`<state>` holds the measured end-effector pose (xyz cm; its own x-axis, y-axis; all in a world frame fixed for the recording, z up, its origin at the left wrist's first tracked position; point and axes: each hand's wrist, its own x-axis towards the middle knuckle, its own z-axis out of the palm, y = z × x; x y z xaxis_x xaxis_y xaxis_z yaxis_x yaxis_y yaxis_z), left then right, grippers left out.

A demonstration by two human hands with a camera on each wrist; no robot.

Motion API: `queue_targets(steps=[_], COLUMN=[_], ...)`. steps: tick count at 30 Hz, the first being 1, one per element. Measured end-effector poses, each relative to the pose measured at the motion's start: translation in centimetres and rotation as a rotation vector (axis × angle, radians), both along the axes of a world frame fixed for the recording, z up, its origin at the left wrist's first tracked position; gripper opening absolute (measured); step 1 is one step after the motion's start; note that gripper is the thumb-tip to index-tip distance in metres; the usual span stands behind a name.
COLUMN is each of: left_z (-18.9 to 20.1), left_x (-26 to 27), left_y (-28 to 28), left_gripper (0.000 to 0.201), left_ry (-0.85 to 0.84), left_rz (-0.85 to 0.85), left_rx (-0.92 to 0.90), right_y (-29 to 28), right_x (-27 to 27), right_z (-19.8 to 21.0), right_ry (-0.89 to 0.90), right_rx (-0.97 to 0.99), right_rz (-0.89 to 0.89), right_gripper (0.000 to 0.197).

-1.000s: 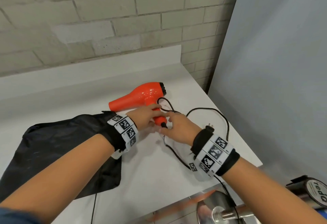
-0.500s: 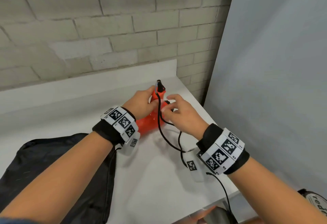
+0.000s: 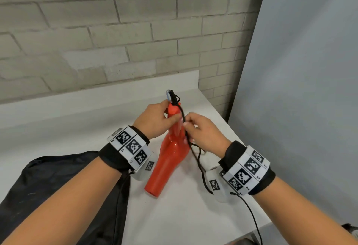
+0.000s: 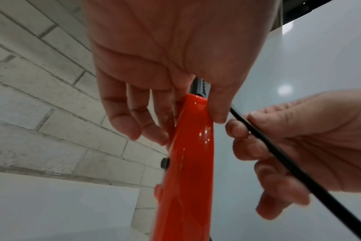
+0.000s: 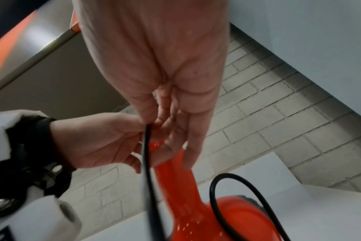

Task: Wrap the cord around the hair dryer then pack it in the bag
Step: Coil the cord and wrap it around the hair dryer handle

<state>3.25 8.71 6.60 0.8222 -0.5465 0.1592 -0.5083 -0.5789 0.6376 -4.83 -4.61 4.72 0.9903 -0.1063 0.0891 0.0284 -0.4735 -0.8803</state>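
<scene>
Now the left hand (image 3: 155, 120) grips the red hair dryer (image 3: 170, 157) by its handle, nozzle down over the white counter (image 3: 184, 215), while the right hand (image 3: 203, 132) pinches the black cord (image 3: 195, 155) beside it; black bag (image 3: 58, 186) lies left.

The black bag (image 3: 58, 196) runs off the head view's lower left edge, at about eight o'clock, and the left forearm covers part of it. The cord (image 3: 249, 211) leaves the frame at five o'clock, so its plug end is unseen. The hair dryer (image 3: 170, 153) has its rear hidden behind the right hand (image 3: 203, 134); its nozzle is cut off at six o'clock in the left wrist view. In the right wrist view the dryer and cord are motion-blurred. A dark object (image 3: 350, 231) at four o'clock is too cropped to name.
</scene>
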Motion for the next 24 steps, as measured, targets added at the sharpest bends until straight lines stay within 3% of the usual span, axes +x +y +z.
queue_targets(steps=[3, 6, 9, 11, 13, 15, 17, 20, 24], left_z=[0.6, 1.2, 2.5, 3.6, 4.5, 4.9, 5.2, 5.5, 5.7], left_x=[0.5, 1.4, 1.6, 1.4, 1.2, 0.9, 0.7, 0.8, 1.1], left_y=[0.6, 1.1, 1.1, 0.5, -0.5, -1.7, -2.5, -3.1, -3.5], left_gripper=[0.032, 0.045, 0.071, 0.063, 0.053, 0.042, 0.033, 0.035, 0.041], left_ry=[0.061, 0.087, 0.046, -0.083, -0.227, -0.241, -0.093, 0.269, 0.535], left_rz=[-0.021, -0.081, -0.132, -0.181, -0.228, -0.253, -0.284, -0.296, -0.244], left_rx=[0.04, 0.079, -0.157, -0.302, -0.242, -0.233, -0.368, -0.646, -0.838], right_y=[-1.5, -2.9, -3.7, -4.0, -3.8, -3.6, -3.7, -4.2, -3.5], right_x=[0.5, 0.9, 1.2, 1.5, 1.6, 1.8, 2.2, 3.3, 4.5], right_z=[1.2, 3.2, 4.6, 5.3, 5.8, 6.4, 7.2, 8.0, 6.4], right_ry=[-0.128, -0.358, -0.478, -0.518, -0.573, -0.64, -0.709, -0.75, -0.573], right_rx=[0.067, -0.122, -0.357, -0.441, -0.463, -0.451, -0.44, -0.391, -0.436], right_rz=[-0.151, -0.203, -0.191, -0.179, -0.158, -0.161, -0.227, -0.321, -0.273], right_gripper=[0.026, 0.016, 0.015, 0.017, 0.019, 0.02, 0.019, 0.017, 0.024])
